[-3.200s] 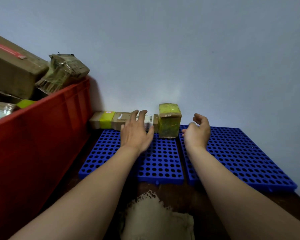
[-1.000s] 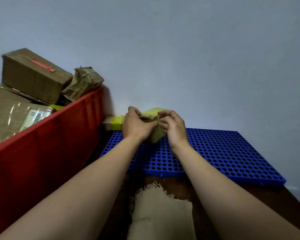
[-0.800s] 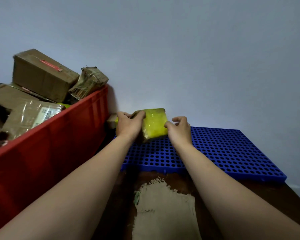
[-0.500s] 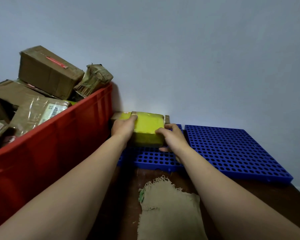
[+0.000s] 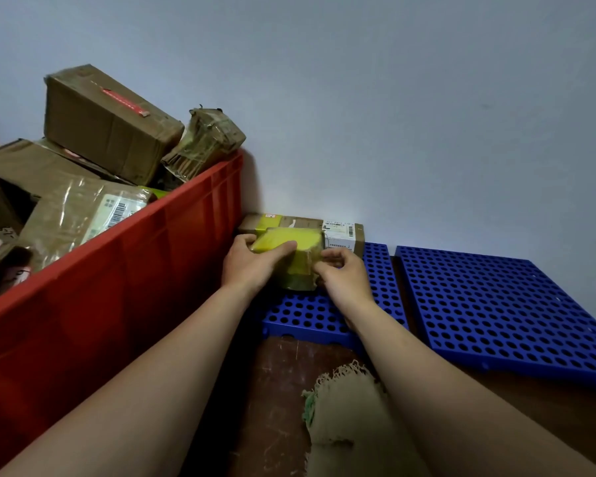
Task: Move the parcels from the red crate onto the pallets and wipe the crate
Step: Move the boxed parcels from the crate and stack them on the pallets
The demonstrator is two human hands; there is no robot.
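Along the left side of the dark brown surface [image 5: 283, 390], a large red plastic crate [image 5: 117, 287] is seen heaped with parcels: a big brown cardboard box [image 5: 107, 125] with a red strip, a crumpled tape-wrapped bundle [image 5: 203, 142] at the crate's far corner, and a flat film-wrapped packet [image 5: 83, 211] with a barcode label. Most of the unloading is therefore judged to be left. Two blue perforated plastic pallets are laid side by side to its right, a left pallet [image 5: 310, 315] and a right pallet [image 5: 496, 304]. A frayed beige cloth [image 5: 351, 418] lies at the near edge of the surface, and wiping is judged not begun. At the far edge of the left pallet, against the wall, a long brown cardboard parcel [image 5: 300, 222] with a white label is already placed. Just in front of it, a small yellow-taped block parcel [image 5: 300, 256] is gripped from both sides, with the left hand [image 5: 248, 263] curled over its left top edge and the right hand [image 5: 344, 277] pinching its right end. Whether it rests on the pallet cannot be told.
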